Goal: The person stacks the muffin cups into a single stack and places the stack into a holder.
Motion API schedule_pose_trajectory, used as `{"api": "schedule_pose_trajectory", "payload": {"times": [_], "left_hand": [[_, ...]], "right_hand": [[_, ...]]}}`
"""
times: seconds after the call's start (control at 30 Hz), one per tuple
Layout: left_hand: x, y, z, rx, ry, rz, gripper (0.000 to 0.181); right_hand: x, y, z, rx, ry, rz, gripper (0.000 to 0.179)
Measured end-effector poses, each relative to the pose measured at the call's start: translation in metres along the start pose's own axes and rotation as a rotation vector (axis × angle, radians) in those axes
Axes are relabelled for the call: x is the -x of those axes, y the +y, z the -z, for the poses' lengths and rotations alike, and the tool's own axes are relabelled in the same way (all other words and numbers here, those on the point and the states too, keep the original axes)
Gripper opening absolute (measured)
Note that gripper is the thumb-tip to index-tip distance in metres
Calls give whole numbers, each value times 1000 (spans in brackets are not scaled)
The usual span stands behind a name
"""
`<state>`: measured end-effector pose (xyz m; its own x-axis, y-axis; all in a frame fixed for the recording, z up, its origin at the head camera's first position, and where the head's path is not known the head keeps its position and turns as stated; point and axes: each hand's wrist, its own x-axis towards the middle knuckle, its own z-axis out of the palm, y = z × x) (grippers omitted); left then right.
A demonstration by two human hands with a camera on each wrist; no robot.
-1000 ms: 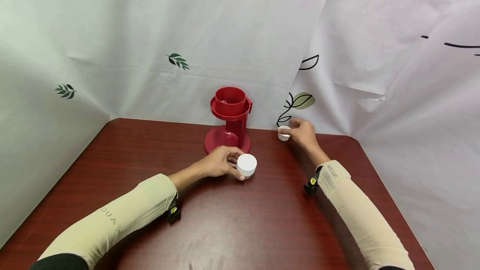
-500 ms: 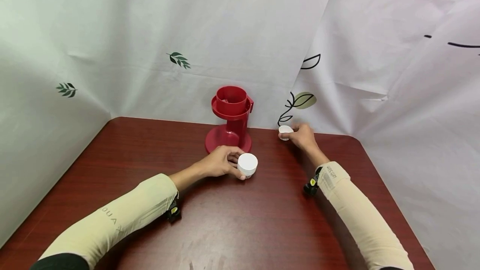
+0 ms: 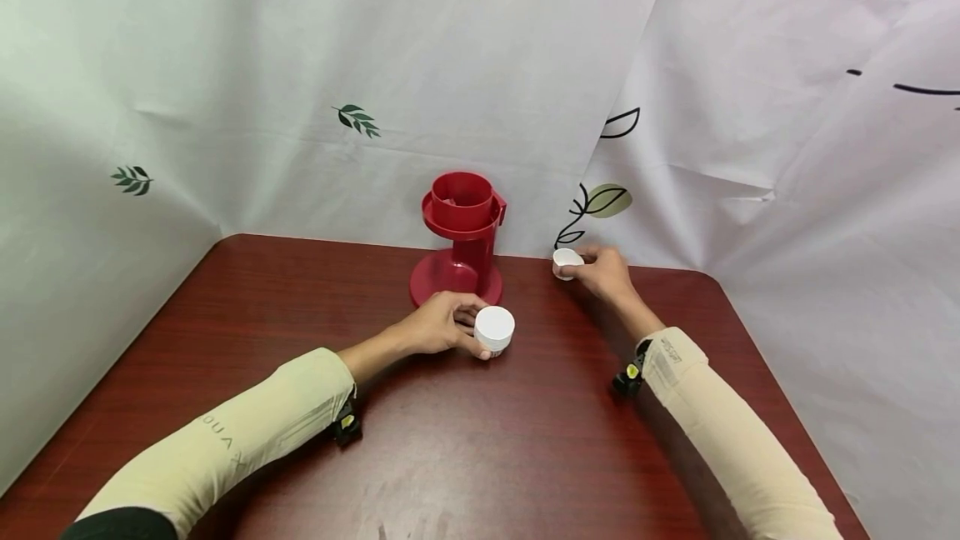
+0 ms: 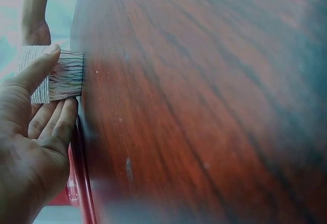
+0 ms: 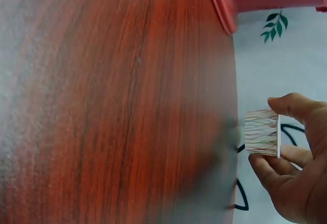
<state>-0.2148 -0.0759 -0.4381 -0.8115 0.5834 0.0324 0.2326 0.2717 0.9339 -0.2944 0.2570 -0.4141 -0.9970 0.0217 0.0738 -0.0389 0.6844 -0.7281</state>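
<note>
My left hand point(image 3: 442, 323) grips a white-lidded jar point(image 3: 494, 330) near the table's middle, thumb on the near side and fingers behind. The left wrist view shows the jar's ribbed lid point(image 4: 34, 65) and a body patterned with wavy lines, its base right at the tabletop. At the back edge of the table, my right hand point(image 3: 607, 272) pinches a small white cup point(image 3: 564, 263) between thumb and fingers. In the right wrist view this cup point(image 5: 261, 133) has a lined, wavy pattern and a pale rim turned toward the palm. Its bottom sits close over the table.
Between the hands and further back stands a red plastic device point(image 3: 472, 252) with a round base and an open cup-shaped top point(image 3: 461, 215). The dark red wooden table point(image 3: 480, 457) meets a white printed curtain point(image 3: 300, 173) along its back edge.
The right hand's raised fingers have lowered around the small cup. That cup has shifted slightly right, then back left. My left hand and the jar have stayed in place.
</note>
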Motion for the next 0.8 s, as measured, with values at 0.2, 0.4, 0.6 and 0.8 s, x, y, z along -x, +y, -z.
{"api": "schedule_pose_trajectory", "payload": {"times": [0.2,0.4,0.6,0.8], "left_hand": [[1,-1,0,3,2,-1,60],[1,-1,1,1,9,-1,60],[0,-3,0,1,5,-9,59],[-1,-3,0,-3,4,-12,59]], "right_hand": [[13,-19,-1,-4,-20,32,57],[24,-33,-5,-34,-72,93,57],[35,-45,-7,-29,-101,139,58],[46,-55,-6,-86,-152,165,58]]}}
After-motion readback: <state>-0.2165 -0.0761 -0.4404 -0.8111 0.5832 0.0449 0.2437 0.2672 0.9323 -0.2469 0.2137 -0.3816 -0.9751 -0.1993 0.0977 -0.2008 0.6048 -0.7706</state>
